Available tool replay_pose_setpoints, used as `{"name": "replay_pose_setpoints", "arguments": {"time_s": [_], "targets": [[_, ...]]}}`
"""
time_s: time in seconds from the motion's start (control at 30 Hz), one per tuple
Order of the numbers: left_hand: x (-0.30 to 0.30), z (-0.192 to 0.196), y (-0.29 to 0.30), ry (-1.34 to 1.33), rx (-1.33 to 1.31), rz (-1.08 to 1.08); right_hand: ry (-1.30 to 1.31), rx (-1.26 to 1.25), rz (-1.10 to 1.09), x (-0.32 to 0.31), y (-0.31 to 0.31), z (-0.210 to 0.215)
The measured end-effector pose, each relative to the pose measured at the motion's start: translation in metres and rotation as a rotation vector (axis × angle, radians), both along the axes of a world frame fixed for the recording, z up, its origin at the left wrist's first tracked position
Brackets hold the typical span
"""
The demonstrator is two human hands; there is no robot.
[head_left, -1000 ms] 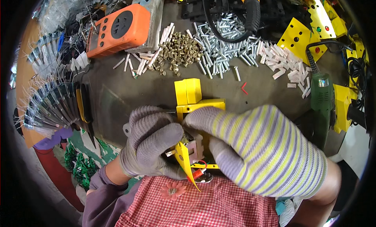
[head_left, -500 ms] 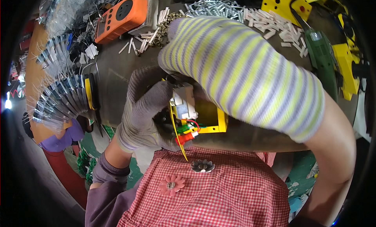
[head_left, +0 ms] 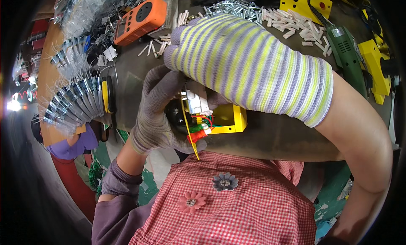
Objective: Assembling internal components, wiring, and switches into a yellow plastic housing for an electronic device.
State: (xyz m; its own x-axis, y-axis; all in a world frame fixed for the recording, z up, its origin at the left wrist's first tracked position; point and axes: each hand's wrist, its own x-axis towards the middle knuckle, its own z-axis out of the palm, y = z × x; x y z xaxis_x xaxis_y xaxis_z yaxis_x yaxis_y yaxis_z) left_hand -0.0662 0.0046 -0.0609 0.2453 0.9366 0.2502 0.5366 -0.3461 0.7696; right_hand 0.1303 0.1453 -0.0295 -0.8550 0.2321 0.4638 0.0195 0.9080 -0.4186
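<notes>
Gloved left hand (head_left: 157, 105) of mine is curled snugly around a thin yellow plate (head_left: 188, 125), which stands nearly edge-on to my view at the left side of the yellow housing (head_left: 240, 120). The plate's long axis runs from my upper fingers down toward my apron (head_left: 220, 202), leaning slightly toward the housing at its near end. Of my two hands, the left is the nearer to it. On the plate's face toward the housing sit a white block (head_left: 197, 103), a red part (head_left: 198, 135) and thin wires; whether plate and housing touch, I cannot tell.

My right hand (head_left: 249, 67), in a striped glove, arches over the far side of the housing, its knuckles bent close to my left fingers. From it, the plate lies leftward and toward me. Its fingertips are hidden, so I cannot say whether they pinch anything.

Beyond the housing lie silver screws (head_left: 232, 6) and pale strips (head_left: 292, 27); right of it and farther off, a green tool (head_left: 347, 52).
</notes>
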Motion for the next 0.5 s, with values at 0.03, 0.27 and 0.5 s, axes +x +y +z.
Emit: {"name": "replay_pose_setpoints", "arguments": {"time_s": [0.03, 0.27, 0.5], "targets": [[0.000, 0.001, 0.000, 0.020, 0.011, 0.007, 0.004, 0.003, 0.008, 0.000, 0.001, -0.006], [0.007, 0.016, 0.009, 0.221, 0.117, -0.047, -0.025, 0.045, -0.133, 0.005, -0.008, -0.010], [0.008, 0.015, 0.008, 0.166, 0.146, -0.035, 0.049, 0.036, -0.211, -0.006, -0.015, -0.008]]}}
